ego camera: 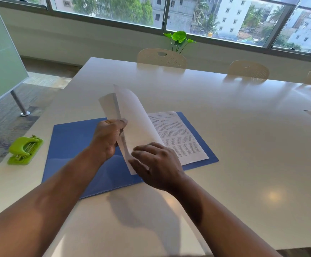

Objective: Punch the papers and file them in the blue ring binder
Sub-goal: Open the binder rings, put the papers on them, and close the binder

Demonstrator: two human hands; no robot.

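Note:
The blue ring binder lies open and flat on the white table. A printed sheet rests on its right half. My left hand grips several white papers by their left edge and holds them curled upright over the binder's spine. My right hand has its fingers spread on the lower edge of those lifted papers, near the spine. The binder's rings are hidden behind the papers and hands. A green hole punch sits to the left of the binder.
The white table stretches far to the right and back. Cream chairs line its far edge under a window, with a green plant behind. A partition on a metal leg stands at the left, beyond the table edge.

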